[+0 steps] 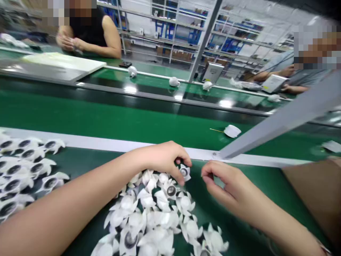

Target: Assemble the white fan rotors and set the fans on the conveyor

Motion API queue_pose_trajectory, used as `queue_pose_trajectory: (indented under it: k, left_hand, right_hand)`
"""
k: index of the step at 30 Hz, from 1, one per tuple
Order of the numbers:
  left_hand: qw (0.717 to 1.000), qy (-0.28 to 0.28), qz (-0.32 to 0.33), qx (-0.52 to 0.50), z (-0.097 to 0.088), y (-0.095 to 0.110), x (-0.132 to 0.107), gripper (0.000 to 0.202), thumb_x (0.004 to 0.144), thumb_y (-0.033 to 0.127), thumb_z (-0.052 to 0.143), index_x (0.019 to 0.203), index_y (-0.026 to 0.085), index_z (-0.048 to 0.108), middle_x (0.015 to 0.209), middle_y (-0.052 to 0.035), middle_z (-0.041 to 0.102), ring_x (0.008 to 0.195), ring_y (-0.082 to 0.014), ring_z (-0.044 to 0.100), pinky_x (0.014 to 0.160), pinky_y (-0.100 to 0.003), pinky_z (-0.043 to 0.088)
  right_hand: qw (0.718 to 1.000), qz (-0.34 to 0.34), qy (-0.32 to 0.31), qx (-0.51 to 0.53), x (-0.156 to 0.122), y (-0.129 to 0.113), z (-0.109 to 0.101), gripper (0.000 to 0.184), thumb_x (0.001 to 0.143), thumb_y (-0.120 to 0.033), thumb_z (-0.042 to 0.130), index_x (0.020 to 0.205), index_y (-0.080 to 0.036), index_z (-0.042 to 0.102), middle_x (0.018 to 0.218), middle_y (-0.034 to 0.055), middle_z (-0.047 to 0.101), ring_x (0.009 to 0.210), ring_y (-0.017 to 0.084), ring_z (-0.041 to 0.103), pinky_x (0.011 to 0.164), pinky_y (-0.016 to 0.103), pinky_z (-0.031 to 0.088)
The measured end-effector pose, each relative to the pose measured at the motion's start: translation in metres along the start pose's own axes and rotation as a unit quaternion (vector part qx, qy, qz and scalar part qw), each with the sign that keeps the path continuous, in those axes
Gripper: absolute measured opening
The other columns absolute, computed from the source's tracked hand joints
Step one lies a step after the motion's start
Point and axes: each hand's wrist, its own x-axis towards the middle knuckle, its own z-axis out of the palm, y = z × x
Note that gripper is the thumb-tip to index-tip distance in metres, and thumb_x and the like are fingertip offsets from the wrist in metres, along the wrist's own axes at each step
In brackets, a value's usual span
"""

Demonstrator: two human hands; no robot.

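Our left hand [163,156] pinches a white fan [184,172] by the table's [87,160] far edge. If our pinch is loose, the fan could fall onto the pile [156,218] (so pointy!). Our right hand [231,183] curls nearby; we can't tell whether its fingertips meet.

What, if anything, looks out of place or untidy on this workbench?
The middle heap of white bladed parts looks jumbled, facing mixed ways, while the left group shows dark centres. No damage is evident.

White finned parts [162,219] lie in two groups on the green tabletop [85,160].
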Motion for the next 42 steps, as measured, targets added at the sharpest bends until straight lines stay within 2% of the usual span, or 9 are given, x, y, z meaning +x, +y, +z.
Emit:
queue_pose_trajectory:
  k: [5, 12, 20, 27, 30, 35, 37, 39, 42]
  left_hand:
    - [0.998, -0.01, 0.053, 0.021, -0.002, -0.002, 0.001, 0.031, 0.064, 0.03, 0.089, 0.091, 0.021, 0.076, 0.09, 0.0028, 0.069, 0.086, -0.0136, 0.06, 0.068, -0.021, 0.043]
    - [0.998, -0.015, 0.045, 0.038, 0.0, -0.008, 0.01, 0.031, 0.06, 0.03, 0.09, 0.086, 0.02, 0.076, 0.095, 0.0012, 0.07, 0.082, -0.014, 0.061, 0.066, -0.023, 0.043]
    - [0.999, -0.023, 0.032, 0.035, 0.0, -0.007, 0.009, 0.031, 0.061, 0.029, 0.09, 0.088, 0.019, 0.078, 0.093, 0.0007, 0.072, 0.082, -0.015, 0.062, 0.067, -0.024, 0.045]
    - [0.999, -0.009, 0.031, 0.012, 0.001, -0.01, 0.01, 0.038, 0.056, 0.029, 0.092, 0.09, 0.019, 0.078, 0.098, 0.0003, 0.072, 0.082, -0.0142, 0.062, 0.067, -0.023, 0.045]
    - [1.0, -0.011, 0.025, 0.011, 0.0, -0.009, 0.009, 0.038, 0.057, 0.029, 0.092, 0.09, 0.019, 0.078, 0.098, 0.0003, 0.073, 0.082, -0.014, 0.062, 0.066, -0.023, 0.045]
    - [1.0, -0.012, 0.019, 0.009, -0.001, -0.007, 0.007, 0.039, 0.06, 0.033, 0.09, 0.095, 0.022, 0.078, 0.1, 0.0006, 0.073, 0.084, -0.0147, 0.064, 0.067, -0.022, 0.046]
    - [1.0, -0.014, 0.025, 0.013, -0.001, -0.005, 0.006, 0.039, 0.061, 0.033, 0.089, 0.097, 0.022, 0.078, 0.101, 0.0006, 0.073, 0.084, -0.0149, 0.064, 0.068, -0.022, 0.046]
    - [0.999, -0.012, 0.029, 0.022, -0.001, -0.002, 0.005, 0.039, 0.062, 0.031, 0.088, 0.099, 0.022, 0.078, 0.102, 0.0002, 0.073, 0.086, -0.0151, 0.064, 0.069, -0.022, 0.046]
    - [0.999, -0.002, 0.029, 0.036, 0.001, 0.001, 0.002, 0.045, 0.065, 0.029, 0.086, 0.108, 0.022, 0.075, 0.108, -0.0015, 0.071, 0.088, -0.0153, 0.063, 0.072, -0.022, 0.046]
  right_hand:
    - [0.998, -0.035, -0.043, 0.005, 0.028, 0.0, 0.021, 0.014, 0.089, -0.009, 0.048, 0.082, -0.021, 0.054, 0.078, -0.0016, 0.056, 0.069, 0.012, 0.05, 0.062, 0.024, 0.038]
    - [0.987, -0.093, 0.06, -0.119, 0.023, 0.009, 0.04, 0.011, 0.09, -0.012, 0.05, 0.086, -0.019, 0.056, 0.081, 0.002, 0.059, 0.074, 0.018, 0.056, 0.069, 0.031, 0.041]
    - [0.958, -0.149, 0.112, -0.219, 0.023, 0.003, 0.042, 0.012, 0.092, -0.013, 0.049, 0.088, -0.017, 0.06, 0.081, 0.0054, 0.061, 0.073, 0.021, 0.058, 0.069, 0.035, 0.042]
    - [0.897, -0.235, 0.075, -0.366, 0.008, -0.016, 0.04, 0.027, 0.086, -0.003, 0.043, 0.082, -0.015, 0.067, 0.072, 0.0058, 0.06, 0.064, 0.023, 0.056, 0.064, 0.04, 0.041]
    - [0.905, -0.231, 0.08, -0.347, 0.004, -0.017, 0.034, 0.028, 0.087, -0.005, 0.043, 0.085, -0.016, 0.069, 0.069, 0.0045, 0.059, 0.062, 0.022, 0.055, 0.063, 0.039, 0.043]
    - [0.96, -0.084, 0.158, -0.217, 0.036, 0.019, 0.003, 0.022, 0.094, -0.021, 0.048, 0.099, -0.019, 0.069, 0.09, 0.0072, 0.067, 0.08, 0.02, 0.064, 0.073, 0.032, 0.051]
    - [0.952, 0.037, 0.163, -0.255, 0.065, 0.037, -0.006, 0.031, 0.091, -0.017, 0.048, 0.115, -0.016, 0.068, 0.112, 0.0132, 0.065, 0.103, 0.023, 0.064, 0.087, 0.034, 0.051]
    - [0.925, 0.18, 0.104, -0.319, 0.097, 0.049, -0.01, 0.059, 0.086, -0.006, 0.048, 0.144, -0.014, 0.05, 0.142, 0.0203, 0.047, 0.128, 0.029, 0.051, 0.099, 0.038, 0.047]
    - [0.909, 0.236, 0.054, -0.339, 0.134, 0.054, -0.012, 0.066, 0.083, 0.0, 0.048, 0.144, -0.025, 0.053, 0.152, 0.0191, 0.038, 0.135, 0.038, 0.043, 0.094, 0.046, 0.049]
